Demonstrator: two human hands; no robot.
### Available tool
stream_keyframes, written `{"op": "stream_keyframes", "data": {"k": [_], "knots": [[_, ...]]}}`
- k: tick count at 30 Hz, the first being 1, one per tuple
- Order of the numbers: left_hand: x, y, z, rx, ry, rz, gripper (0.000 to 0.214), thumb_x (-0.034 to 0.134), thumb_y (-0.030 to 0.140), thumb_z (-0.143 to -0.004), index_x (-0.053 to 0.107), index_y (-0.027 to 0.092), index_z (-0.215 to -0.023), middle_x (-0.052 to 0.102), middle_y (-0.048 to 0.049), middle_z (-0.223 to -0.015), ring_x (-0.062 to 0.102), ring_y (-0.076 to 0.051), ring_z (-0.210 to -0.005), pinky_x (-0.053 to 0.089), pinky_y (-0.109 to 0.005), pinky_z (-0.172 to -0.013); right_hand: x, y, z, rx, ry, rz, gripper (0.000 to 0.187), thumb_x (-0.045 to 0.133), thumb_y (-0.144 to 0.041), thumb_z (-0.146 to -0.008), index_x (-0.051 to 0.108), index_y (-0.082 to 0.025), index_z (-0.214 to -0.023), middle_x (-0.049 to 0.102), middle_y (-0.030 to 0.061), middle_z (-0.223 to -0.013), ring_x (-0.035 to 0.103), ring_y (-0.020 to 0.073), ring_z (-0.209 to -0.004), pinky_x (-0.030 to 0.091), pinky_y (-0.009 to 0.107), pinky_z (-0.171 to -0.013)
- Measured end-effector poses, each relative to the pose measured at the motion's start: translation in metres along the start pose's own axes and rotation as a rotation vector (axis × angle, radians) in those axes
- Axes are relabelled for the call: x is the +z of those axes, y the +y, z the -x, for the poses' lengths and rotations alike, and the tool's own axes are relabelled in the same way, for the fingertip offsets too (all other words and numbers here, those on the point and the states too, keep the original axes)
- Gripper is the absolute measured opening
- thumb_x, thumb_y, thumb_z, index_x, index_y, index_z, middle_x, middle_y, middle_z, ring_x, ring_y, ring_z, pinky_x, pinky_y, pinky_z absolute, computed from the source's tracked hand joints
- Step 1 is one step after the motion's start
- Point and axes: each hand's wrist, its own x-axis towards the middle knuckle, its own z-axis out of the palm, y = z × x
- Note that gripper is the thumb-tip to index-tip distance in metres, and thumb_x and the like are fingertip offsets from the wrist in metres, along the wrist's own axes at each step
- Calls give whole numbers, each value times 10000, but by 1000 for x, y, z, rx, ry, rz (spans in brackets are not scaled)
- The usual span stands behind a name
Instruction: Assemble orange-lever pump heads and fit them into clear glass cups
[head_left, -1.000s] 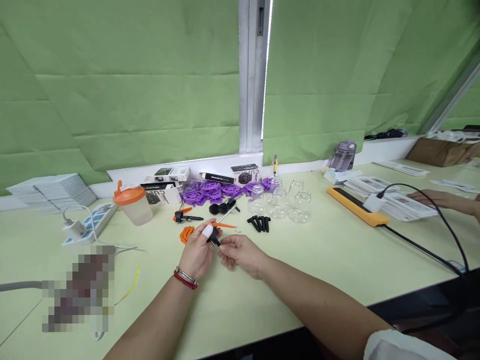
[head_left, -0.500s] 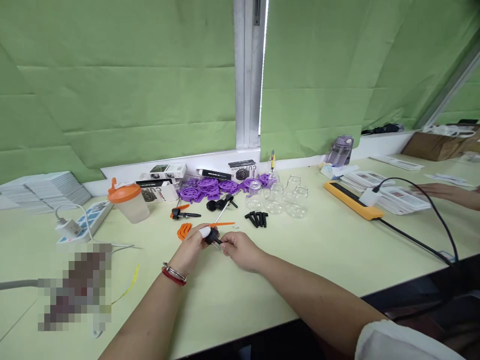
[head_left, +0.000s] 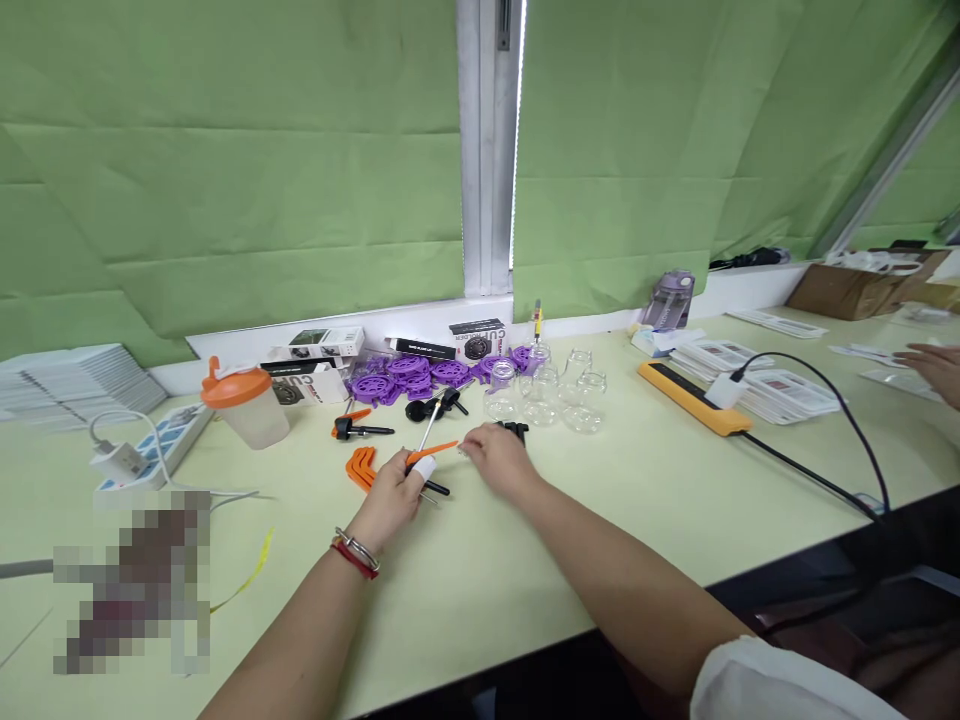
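Observation:
My left hand [head_left: 394,495], with a white covering on its thumb, is closed around a black plastic part that has a thin black stem [head_left: 436,488]. A long orange strip [head_left: 442,449] and a thin metal rod [head_left: 430,428] also stick out of this grip. To its right, my right hand [head_left: 499,460] is down at the table, fingertips pinched together over some tiny pieces [head_left: 462,450]. Whatever is between those fingers is too small to make out. Short black pegs [head_left: 517,430] are partly hidden behind this hand. Curved orange pieces [head_left: 360,467] lie left of my left hand.
Behind are purple wheel-shaped parts [head_left: 409,372], clear glass jars [head_left: 583,405], cup holder boxes [head_left: 307,382] and black stemmed parts [head_left: 360,430]. An orange-lidded cup [head_left: 255,405] stands left. On the right lie a yellow power strip [head_left: 694,400], stacked cards [head_left: 787,395] and another person's hand [head_left: 934,370].
My right hand has let go of the black part's stem and moved up and right to the tiny pieces. My left hand still holds the part, now turned, with its stem pointing right.

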Motion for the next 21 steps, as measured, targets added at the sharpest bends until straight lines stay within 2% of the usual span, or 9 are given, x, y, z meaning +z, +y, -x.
{"op": "stream_keyframes", "data": {"k": [2,4,9,15,18,21], "knots": [[1,2,0,-48,40,60,314,605,514,-749,506,218,-778,456,55,-548,339,-81,-382,220,-231,-422,-9,13,-8,102,103,176,183,533,-239,-859,697,-184,-799,603,82,-899,542,183,-822,378,280,-677],[0,5,0,-86,82,106,318,604,512,-747,498,215,-788,460,55,-561,332,-75,-376,215,-226,-409,-12,24,-13,164,119,277,133,587,-253,-824,701,-187,-801,588,97,-938,539,210,-874,387,293,-681],[-3,10,0,-107,130,158,309,574,494,-761,462,208,-788,419,73,-569,323,-64,-378,221,-208,-363,-6,33,-16,248,78,402,114,650,-260,-765,698,-157,-773,583,138,-951,551,237,-872,406,310,-652],[-6,10,0,-110,147,205,283,568,462,-760,447,206,-776,416,81,-550,298,-55,-368,228,-190,-333,-6,28,-18,409,16,381,134,596,-245,-796,667,-146,-854,587,109,-992,571,209,-860,379,284,-638],[-9,10,-1,-110,171,223,275,576,445,-747,451,203,-787,433,78,-547,308,-54,-365,241,-186,-328,-10,24,-14,328,70,294,127,569,-250,-818,652,-159,-848,576,88,-1022,564,179,-827,370,277,-649],[-11,11,-2,-112,206,246,283,586,442,-734,459,198,-800,449,74,-548,323,-51,-365,251,-178,-329,-12,15,-5,98,86,123,119,570,-266,-831,642,-173,-853,583,67,-1021,554,162,-847,380,267,-716]]}}
